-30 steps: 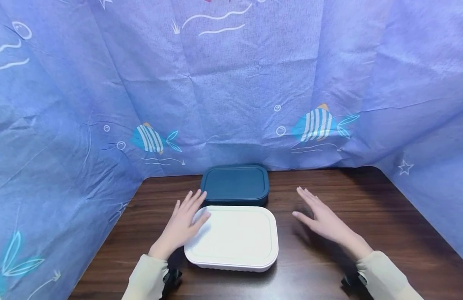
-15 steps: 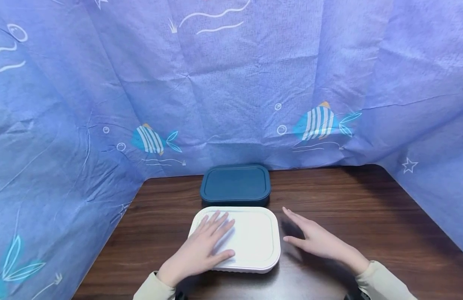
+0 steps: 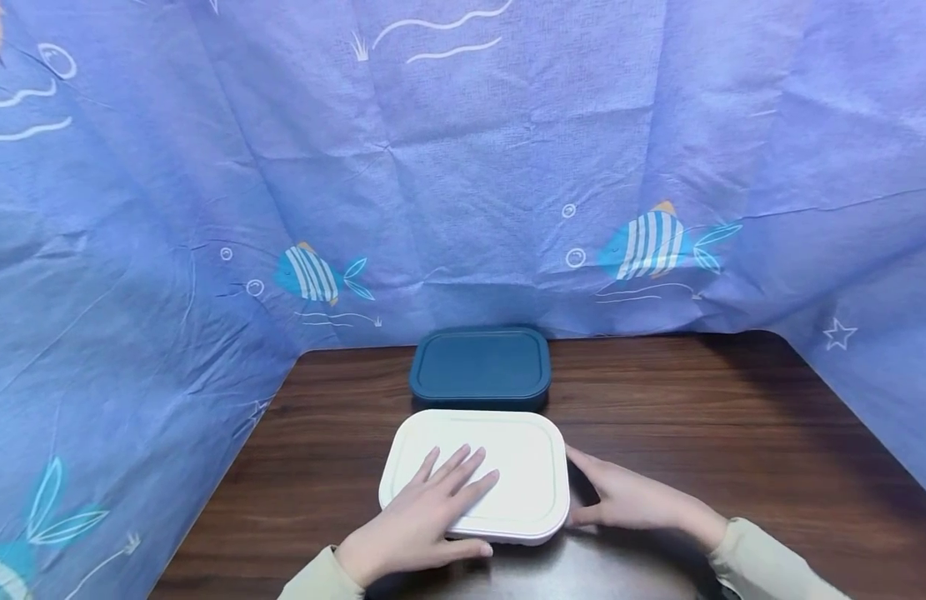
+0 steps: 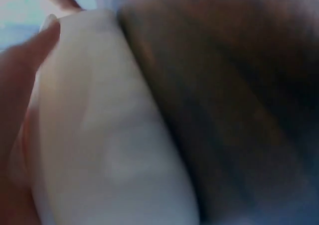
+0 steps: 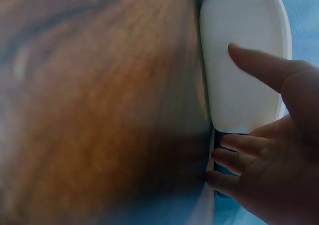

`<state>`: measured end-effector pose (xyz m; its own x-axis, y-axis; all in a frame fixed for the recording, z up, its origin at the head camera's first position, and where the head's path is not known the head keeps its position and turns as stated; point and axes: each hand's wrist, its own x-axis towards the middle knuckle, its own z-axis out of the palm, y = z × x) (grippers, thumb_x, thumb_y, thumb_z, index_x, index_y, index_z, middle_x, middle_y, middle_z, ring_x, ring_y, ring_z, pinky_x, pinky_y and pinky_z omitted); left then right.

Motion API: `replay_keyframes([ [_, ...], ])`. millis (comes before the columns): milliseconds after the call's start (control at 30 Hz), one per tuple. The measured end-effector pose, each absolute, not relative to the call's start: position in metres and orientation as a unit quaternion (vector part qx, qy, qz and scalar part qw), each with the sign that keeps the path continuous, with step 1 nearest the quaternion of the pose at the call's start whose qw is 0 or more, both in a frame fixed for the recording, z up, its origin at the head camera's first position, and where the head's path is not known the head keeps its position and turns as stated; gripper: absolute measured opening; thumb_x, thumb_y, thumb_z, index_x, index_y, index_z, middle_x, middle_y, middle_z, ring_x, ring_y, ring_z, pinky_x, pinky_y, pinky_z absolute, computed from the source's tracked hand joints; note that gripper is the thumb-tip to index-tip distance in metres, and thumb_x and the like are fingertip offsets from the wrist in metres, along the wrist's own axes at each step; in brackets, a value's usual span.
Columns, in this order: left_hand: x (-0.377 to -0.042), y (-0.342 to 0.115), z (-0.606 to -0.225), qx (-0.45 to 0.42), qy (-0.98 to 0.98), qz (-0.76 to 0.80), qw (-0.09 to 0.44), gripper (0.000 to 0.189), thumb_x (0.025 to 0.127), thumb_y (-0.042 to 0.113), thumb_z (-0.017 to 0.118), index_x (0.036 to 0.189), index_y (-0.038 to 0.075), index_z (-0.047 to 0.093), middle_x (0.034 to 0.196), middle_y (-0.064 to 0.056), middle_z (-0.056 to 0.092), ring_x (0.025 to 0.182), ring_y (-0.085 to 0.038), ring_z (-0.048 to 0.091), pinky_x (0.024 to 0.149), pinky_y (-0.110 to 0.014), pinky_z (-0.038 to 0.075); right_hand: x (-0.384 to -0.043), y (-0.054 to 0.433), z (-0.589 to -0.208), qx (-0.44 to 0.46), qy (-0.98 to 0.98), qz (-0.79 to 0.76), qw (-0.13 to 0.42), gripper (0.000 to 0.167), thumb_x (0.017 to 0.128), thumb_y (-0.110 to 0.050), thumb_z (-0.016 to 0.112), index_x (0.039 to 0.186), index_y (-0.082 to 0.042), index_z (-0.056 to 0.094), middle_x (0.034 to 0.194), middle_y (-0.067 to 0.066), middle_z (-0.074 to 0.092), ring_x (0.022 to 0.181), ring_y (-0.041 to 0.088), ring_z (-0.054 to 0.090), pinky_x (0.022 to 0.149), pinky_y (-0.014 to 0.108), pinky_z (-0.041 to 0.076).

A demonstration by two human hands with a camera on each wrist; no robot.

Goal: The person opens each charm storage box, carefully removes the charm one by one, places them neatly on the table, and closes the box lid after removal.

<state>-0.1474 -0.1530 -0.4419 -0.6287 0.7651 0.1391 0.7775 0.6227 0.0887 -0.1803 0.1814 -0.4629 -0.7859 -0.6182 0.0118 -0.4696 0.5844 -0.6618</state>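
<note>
A white lidded food container [image 3: 524,471] with rounded corners sits in the middle of the dark wooden table. My left hand [image 3: 421,521] lies over the front left part of its lid, fingers spread and fairly straight, thumb at the front edge. In the left wrist view the container's side wall [image 4: 114,110] fills the left half, with the thumb along it. My right hand [image 3: 631,500] is at the container's right end, fingers extended. Seen from the right wrist, the thumb [image 5: 256,63] overlaps the white wall and the other fingers reach past the corner.
Close behind the white container stands a dark blue lidded container [image 3: 481,364] of similar shape. A blue cloth [image 3: 463,167] with fish prints hangs behind and around the wooden table [image 3: 680,400].
My left hand has moved right and toward me, onto the white lid. My right hand has come left and down to the container's right end. The view has shifted slightly.
</note>
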Motion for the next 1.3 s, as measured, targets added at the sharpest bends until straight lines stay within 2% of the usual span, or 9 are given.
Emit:
replay_keyframes([
  [267,-0.146,-0.143,-0.444,-0.426,-0.900,-0.055,0.073,0.076,0.098,0.068,0.045,0.159,0.023,0.035,0.163,-0.011,0.030,0.151,-0.030,0.024,0.114,-0.065,0.026,-0.180,0.182,-0.465,-0.310,0.864,-0.371,0.139,0.127,0.077,-0.054,0.083,0.161,-0.002,0.005,0.162,0.026,0.023,0.144,0.036,0.030,0.115,0.036,0.031],
  [400,-0.144,-0.143,-0.443,-0.425,-0.901,-0.061,0.065,0.077,0.096,0.067,0.048,0.158,0.022,0.037,0.163,-0.012,0.031,0.150,-0.031,0.026,0.113,-0.066,0.028,-0.178,0.181,-0.467,-0.313,0.859,-0.379,0.146,0.128,0.077,-0.056,0.082,0.161,-0.003,0.002,0.162,0.027,0.020,0.144,0.036,0.029,0.115,0.032,0.029],
  [500,-0.144,-0.144,-0.443,-0.426,-0.901,-0.059,0.065,0.076,0.098,0.067,0.045,0.157,0.022,0.038,0.162,-0.012,0.032,0.150,-0.031,0.027,0.112,-0.065,0.029,-0.178,0.182,-0.468,-0.311,0.858,-0.379,0.153,0.128,0.078,-0.056,0.082,0.162,-0.003,0.000,0.163,0.025,0.018,0.144,0.034,0.030,0.114,0.031,0.029],
  [633,-0.144,-0.142,-0.443,-0.431,-0.898,-0.039,0.076,0.074,0.100,0.067,0.039,0.157,0.020,0.039,0.162,-0.014,0.033,0.150,-0.032,0.027,0.114,-0.062,0.029,-0.180,0.182,-0.466,-0.307,0.861,-0.373,0.159,0.128,0.079,-0.057,0.080,0.162,-0.005,-0.001,0.164,0.024,0.017,0.145,0.032,0.029,0.115,0.037,0.030],
  [800,-0.145,-0.142,-0.441,-0.439,-0.895,-0.026,0.071,0.072,0.102,0.064,0.036,0.158,0.019,0.037,0.162,-0.014,0.031,0.151,-0.032,0.025,0.115,-0.059,0.029,-0.179,0.182,-0.465,-0.314,0.865,-0.361,0.151,0.127,0.081,-0.059,0.078,0.161,-0.004,-0.002,0.162,0.028,0.020,0.145,0.037,0.027,0.114,0.050,0.032],
  [1000,-0.146,-0.144,-0.439,-0.449,-0.891,-0.033,0.061,0.069,0.103,0.062,0.036,0.158,0.019,0.037,0.162,-0.016,0.030,0.151,-0.034,0.024,0.117,-0.056,0.028,-0.177,0.181,-0.467,-0.337,0.863,-0.354,0.127,0.123,0.082,-0.058,0.077,0.161,-0.004,0.000,0.158,0.030,0.029,0.141,0.040,0.034,0.111,0.051,0.037],
  [1300,-0.146,-0.145,-0.421,-0.449,-0.890,-0.077,0.033,0.066,0.104,0.058,0.039,0.156,0.018,0.041,0.160,-0.015,0.035,0.148,-0.033,0.030,0.116,-0.054,0.030,-0.177,0.180,-0.467,-0.333,0.865,-0.352,0.131,0.122,0.083,-0.058,0.077,0.163,-0.009,-0.001,0.160,0.026,0.027,0.142,0.041,0.031,0.110,0.061,0.033],
])
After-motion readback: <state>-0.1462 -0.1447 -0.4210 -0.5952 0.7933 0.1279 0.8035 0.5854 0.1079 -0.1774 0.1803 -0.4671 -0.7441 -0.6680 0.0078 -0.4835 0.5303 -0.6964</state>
